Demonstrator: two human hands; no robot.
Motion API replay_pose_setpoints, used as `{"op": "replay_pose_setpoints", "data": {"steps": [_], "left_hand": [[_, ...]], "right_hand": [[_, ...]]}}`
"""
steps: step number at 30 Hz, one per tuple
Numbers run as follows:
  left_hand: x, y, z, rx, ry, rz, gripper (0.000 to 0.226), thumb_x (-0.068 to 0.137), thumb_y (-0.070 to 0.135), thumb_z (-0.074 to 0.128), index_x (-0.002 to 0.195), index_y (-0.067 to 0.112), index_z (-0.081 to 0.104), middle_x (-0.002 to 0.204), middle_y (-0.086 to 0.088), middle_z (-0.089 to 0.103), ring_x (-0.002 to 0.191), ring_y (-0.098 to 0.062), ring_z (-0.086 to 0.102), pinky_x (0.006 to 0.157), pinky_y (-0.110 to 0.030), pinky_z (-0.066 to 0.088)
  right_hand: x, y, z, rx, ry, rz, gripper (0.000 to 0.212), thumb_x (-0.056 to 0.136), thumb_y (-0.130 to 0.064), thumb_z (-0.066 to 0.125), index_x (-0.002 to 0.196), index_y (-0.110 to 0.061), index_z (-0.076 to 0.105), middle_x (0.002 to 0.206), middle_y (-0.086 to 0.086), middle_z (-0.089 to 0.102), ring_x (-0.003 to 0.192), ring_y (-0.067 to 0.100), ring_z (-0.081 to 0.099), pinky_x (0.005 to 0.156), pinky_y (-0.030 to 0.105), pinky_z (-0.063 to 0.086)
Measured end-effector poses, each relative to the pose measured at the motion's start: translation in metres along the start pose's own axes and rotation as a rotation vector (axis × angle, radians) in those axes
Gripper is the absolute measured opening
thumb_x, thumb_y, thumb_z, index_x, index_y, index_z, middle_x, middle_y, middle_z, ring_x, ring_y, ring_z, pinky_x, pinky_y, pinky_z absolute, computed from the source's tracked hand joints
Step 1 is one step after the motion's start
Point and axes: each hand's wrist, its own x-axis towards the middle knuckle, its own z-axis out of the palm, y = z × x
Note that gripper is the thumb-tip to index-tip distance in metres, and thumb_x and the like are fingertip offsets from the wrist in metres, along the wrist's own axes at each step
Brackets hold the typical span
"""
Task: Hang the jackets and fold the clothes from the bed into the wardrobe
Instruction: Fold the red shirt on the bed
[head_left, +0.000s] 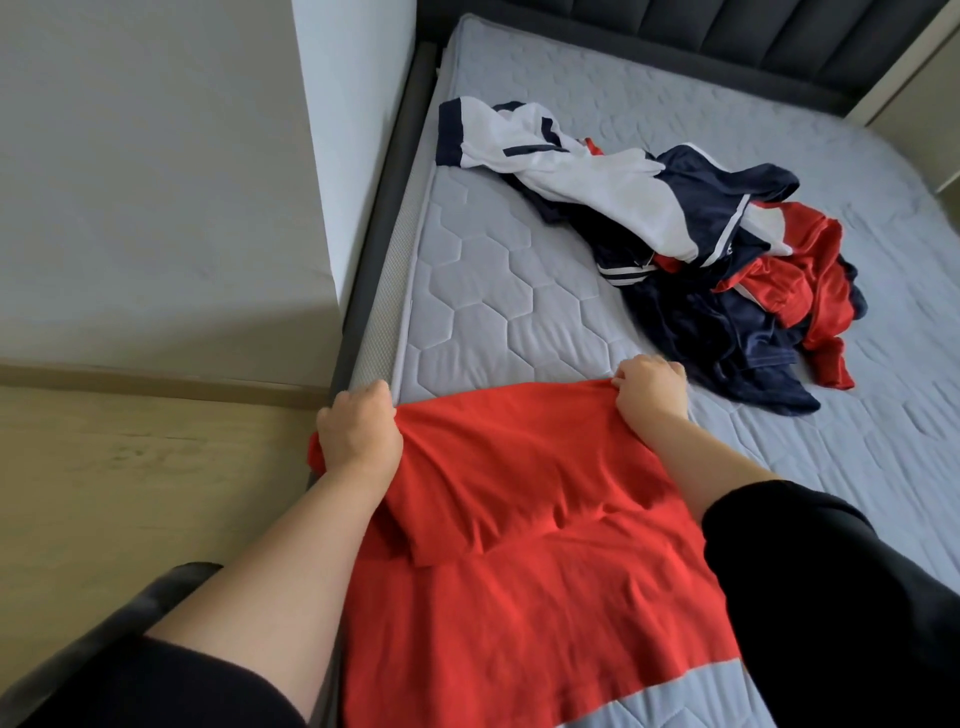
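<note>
Shirt (530, 545) lies on the mattress (493, 270) near edge, clothes pile (701, 249) behind it

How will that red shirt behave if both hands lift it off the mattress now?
The red shirt is probably floppy: it creases and bunches where the left hand and right hand grip it. It looks thin, so likely light. Its unheld lower part would probably sag onto the mattress.

One red shirt (519, 519), one heap of jackets (701, 249) whose number cannot be told, one mattress (498, 291), two hands.
</note>
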Motion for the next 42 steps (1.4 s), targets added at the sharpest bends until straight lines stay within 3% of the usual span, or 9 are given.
{"op": "replay_pose_setpoints", "data": {"steps": [3, 5, 9, 17, 23, 32, 37, 40, 42], "left_hand": [[0.005, 0.007, -0.001, -0.111, -0.029, 0.190, 0.021, 0.090, 0.032, 0.061, 0.098, 0.013, 0.061, 0.100, -0.007, 0.066, 0.100, -0.030, 0.057, 0.079, -0.037, 0.041], [0.011, 0.011, -0.008, -0.204, -0.306, 0.176, 0.050, 0.080, 0.048, 0.069, 0.119, 0.019, 0.057, 0.117, -0.003, 0.064, 0.110, -0.026, 0.057, 0.088, -0.034, 0.044], [0.023, 0.017, -0.025, 0.154, -0.745, 0.192, 0.068, 0.068, 0.044, 0.081, 0.123, 0.017, 0.053, 0.129, -0.005, 0.058, 0.119, -0.025, 0.054, 0.092, -0.030, 0.043], [0.011, 0.024, -0.045, 0.131, -0.217, 0.120, 0.014, 0.083, 0.023, 0.064, 0.095, 0.017, 0.060, 0.108, -0.008, 0.064, 0.101, -0.034, 0.061, 0.076, -0.035, 0.046], [-0.003, 0.027, -0.075, 0.029, 0.290, 0.435, 0.024, 0.068, 0.000, 0.072, 0.081, 0.007, 0.053, 0.086, -0.012, 0.055, 0.078, -0.036, 0.057, 0.054, -0.037, 0.037], [-0.071, 0.023, -0.073, 0.186, -0.155, 0.822, 0.014, 0.076, 0.012, 0.055, 0.086, 0.020, 0.052, 0.089, -0.003, 0.059, 0.085, -0.034, 0.060, 0.067, -0.037, 0.041], [-0.108, 0.030, -0.054, 0.502, -0.714, 0.734, 0.021, 0.081, 0.021, 0.061, 0.102, 0.018, 0.056, 0.111, -0.005, 0.062, 0.102, -0.028, 0.059, 0.074, -0.034, 0.041], [-0.113, 0.032, -0.047, 0.445, -0.756, 0.578, 0.045, 0.079, 0.060, 0.061, 0.085, 0.016, 0.058, 0.098, -0.004, 0.065, 0.086, -0.024, 0.059, 0.066, -0.032, 0.040], [-0.112, 0.035, -0.044, 0.333, -0.603, 0.538, 0.050, 0.087, 0.064, 0.046, 0.077, 0.016, 0.058, 0.095, -0.005, 0.066, 0.086, -0.026, 0.060, 0.066, -0.033, 0.038]], "right_hand": [[0.001, -0.017, -0.008, 0.258, -0.190, -0.135, 0.034, 0.079, -0.001, 0.051, 0.108, -0.014, 0.063, 0.111, 0.007, 0.061, 0.112, 0.026, 0.050, 0.094, 0.032, 0.035], [0.003, -0.025, -0.019, 0.352, -0.427, -0.174, 0.053, 0.075, 0.000, 0.050, 0.124, -0.018, 0.055, 0.121, 0.002, 0.058, 0.116, 0.023, 0.051, 0.098, 0.032, 0.038], [0.010, -0.027, -0.038, -0.068, -0.784, -0.241, 0.065, 0.072, -0.011, 0.072, 0.131, -0.019, 0.047, 0.124, 0.003, 0.054, 0.110, 0.022, 0.053, 0.096, 0.037, 0.045], [0.007, -0.019, -0.068, -0.229, -0.352, -0.186, 0.018, 0.078, -0.021, 0.068, 0.094, -0.020, 0.060, 0.104, 0.001, 0.064, 0.100, 0.026, 0.060, 0.077, 0.031, 0.037], [-0.004, -0.004, -0.101, -0.063, 0.279, -0.226, 0.021, 0.067, -0.004, 0.062, 0.087, -0.007, 0.057, 0.088, 0.013, 0.063, 0.088, 0.035, 0.056, 0.075, 0.039, 0.031], [-0.113, 0.049, -0.046, 0.103, 0.475, -0.279, 0.016, 0.058, 0.004, 0.062, 0.069, -0.005, 0.055, 0.066, 0.013, 0.052, 0.065, 0.034, 0.053, 0.065, 0.042, 0.042], [-0.158, 0.062, -0.008, -0.010, 0.158, -0.213, 0.031, 0.053, 0.006, 0.071, 0.077, -0.009, 0.057, 0.075, 0.009, 0.053, 0.073, 0.034, 0.056, 0.069, 0.044, 0.047], [-0.168, 0.065, 0.000, -0.005, -0.091, -0.138, 0.032, 0.064, 0.000, 0.060, 0.094, -0.010, 0.059, 0.093, 0.006, 0.057, 0.093, 0.032, 0.055, 0.081, 0.039, 0.042], [-0.168, 0.062, -0.004, 0.199, 0.009, -0.062, 0.029, 0.065, 0.007, 0.056, 0.090, -0.003, 0.066, 0.085, 0.012, 0.061, 0.086, 0.038, 0.057, 0.076, 0.041, 0.044]]}}
